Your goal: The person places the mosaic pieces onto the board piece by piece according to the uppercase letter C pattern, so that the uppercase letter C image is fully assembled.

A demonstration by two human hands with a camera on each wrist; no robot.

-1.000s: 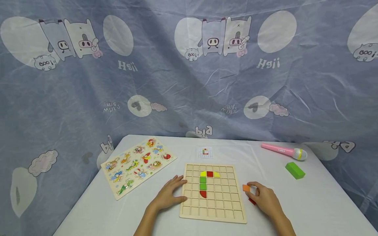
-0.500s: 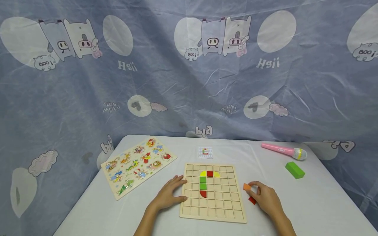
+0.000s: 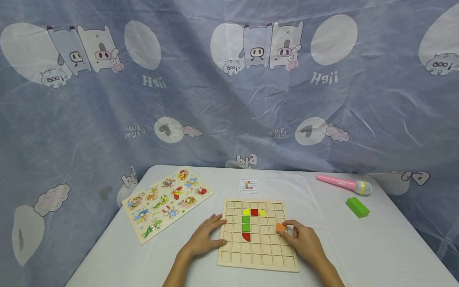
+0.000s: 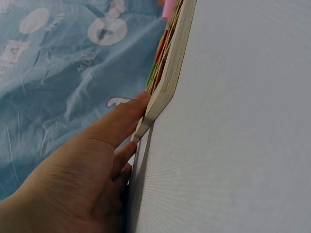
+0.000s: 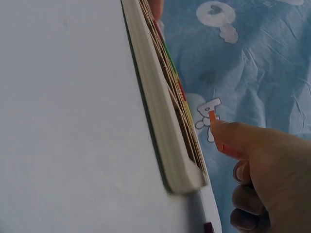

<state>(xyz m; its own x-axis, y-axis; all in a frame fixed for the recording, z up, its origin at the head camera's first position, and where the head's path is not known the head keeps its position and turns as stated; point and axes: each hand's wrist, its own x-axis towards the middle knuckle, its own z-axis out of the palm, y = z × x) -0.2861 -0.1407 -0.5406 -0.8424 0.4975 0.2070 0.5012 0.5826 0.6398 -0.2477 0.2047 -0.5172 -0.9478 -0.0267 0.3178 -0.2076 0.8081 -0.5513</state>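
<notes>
A wooden grid board (image 3: 265, 257) lies on the table, holding yellow, red and green tiles in an angled row. My left hand (image 3: 204, 238) rests at its left edge, fingers spread and thumb against the rim; the left wrist view shows the thumb (image 4: 124, 116) at the board's side. Between thumb and fingertips my right hand (image 3: 303, 241) pinches an orange square tile (image 3: 280, 227), raised over the board's right columns. From the right wrist view the tile (image 5: 213, 119) appears edge-on, above the board's surface. A dark red tile (image 5: 208, 227) lies on the table beside the board.
Behind the board lies a small pattern card (image 3: 249, 185). An insect peg puzzle (image 3: 165, 217) is at the left. To the right are a pink toy microphone (image 3: 337, 182) and a green block (image 3: 357, 207). A patterned cloth (image 3: 229, 91) hangs behind the table.
My right hand has carried the orange tile leftward from beside the board to over its right columns. The red tile there is now covered by the hand in the head view. My left hand stays put.
</notes>
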